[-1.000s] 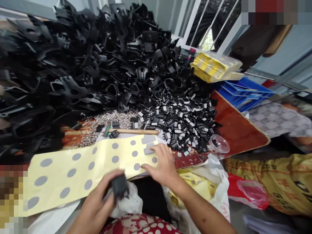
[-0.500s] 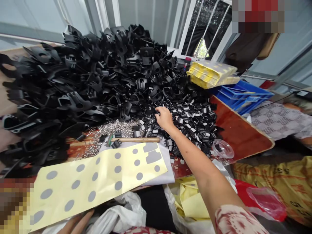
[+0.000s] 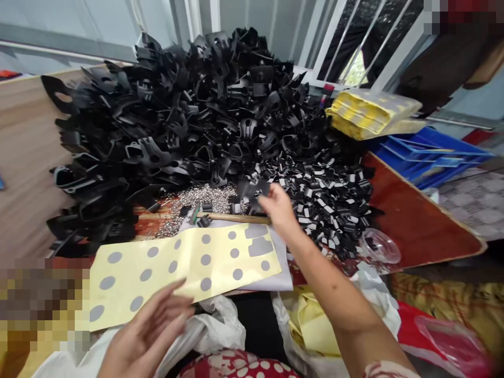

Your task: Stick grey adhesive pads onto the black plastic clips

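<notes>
My right hand [image 3: 279,207] is closed on a black plastic part [image 3: 254,194], blurred by motion, above the near edge of a heap of small black clips [image 3: 326,199]. My left hand [image 3: 153,325] has its fingers apart and holds nothing, over the near edge of a yellow sheet with grey dots [image 3: 189,262]. A wooden-handled hammer [image 3: 236,218] lies just beyond that sheet, left of my right hand. Small shiny metal pieces [image 3: 200,197] are spread behind the hammer. Larger black plastic parts [image 3: 177,115] form a tall pile at the back.
A clear plastic cup [image 3: 380,245] lies near the right table edge [image 3: 425,226]. At the back right are a stack of yellow sheets [image 3: 366,113] and a blue crate [image 3: 429,152]. White bags [image 3: 220,325] with yellow paper [image 3: 315,323] hang below the front edge.
My right hand has drawn back slightly from the clips and now holds a black part. My left hand has risen into view over the yellow sheet. The view has shifted left.
</notes>
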Action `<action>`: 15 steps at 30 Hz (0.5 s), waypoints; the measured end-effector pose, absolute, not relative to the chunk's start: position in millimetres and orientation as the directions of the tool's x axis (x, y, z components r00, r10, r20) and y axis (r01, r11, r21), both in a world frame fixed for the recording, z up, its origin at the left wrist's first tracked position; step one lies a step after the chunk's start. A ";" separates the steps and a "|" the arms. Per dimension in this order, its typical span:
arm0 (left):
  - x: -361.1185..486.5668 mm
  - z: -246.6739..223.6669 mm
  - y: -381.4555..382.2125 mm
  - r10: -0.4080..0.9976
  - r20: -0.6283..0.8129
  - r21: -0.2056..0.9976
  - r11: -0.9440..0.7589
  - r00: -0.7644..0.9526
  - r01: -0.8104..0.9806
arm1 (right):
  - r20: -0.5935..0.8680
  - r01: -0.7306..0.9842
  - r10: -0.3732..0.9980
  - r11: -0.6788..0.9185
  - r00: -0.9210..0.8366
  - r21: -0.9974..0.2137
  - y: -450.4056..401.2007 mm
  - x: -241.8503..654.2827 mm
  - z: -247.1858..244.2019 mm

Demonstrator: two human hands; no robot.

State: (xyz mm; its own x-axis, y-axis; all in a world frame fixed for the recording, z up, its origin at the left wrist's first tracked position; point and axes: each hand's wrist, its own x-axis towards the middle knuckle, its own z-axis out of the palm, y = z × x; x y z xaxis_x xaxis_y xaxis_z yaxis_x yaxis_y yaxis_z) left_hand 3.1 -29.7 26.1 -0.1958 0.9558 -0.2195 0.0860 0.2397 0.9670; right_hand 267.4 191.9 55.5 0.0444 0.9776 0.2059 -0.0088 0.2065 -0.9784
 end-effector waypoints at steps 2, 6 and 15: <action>39.6 40.7 -0.8 0.959 -0.239 0.970 0.228 -0.152 -0.090 | 0.040 -0.198 0.990 0.013 -0.133 -0.980 131.7 249.5 40.2; 90.5 48.4 46.2 0.956 -0.292 0.900 0.267 -0.019 -0.345 | -0.059 -0.100 0.957 -0.090 -0.284 -0.991 61.1 249.2 19.6; 122.6 37.6 139.0 0.957 -0.252 0.902 0.286 0.146 -0.324 | 0.413 0.823 0.877 0.415 -0.247 -0.389 89.9 327.2 -11.2</action>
State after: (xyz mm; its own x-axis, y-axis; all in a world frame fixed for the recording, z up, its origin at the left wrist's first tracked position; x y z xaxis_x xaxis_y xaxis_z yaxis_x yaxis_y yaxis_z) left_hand 122.6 139.0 37.6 0.1457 0.9568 -0.2515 -0.3236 0.2863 0.9018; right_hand 327.2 89.9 -11.2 -0.2468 0.8769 0.4125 0.8225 0.4146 -0.3893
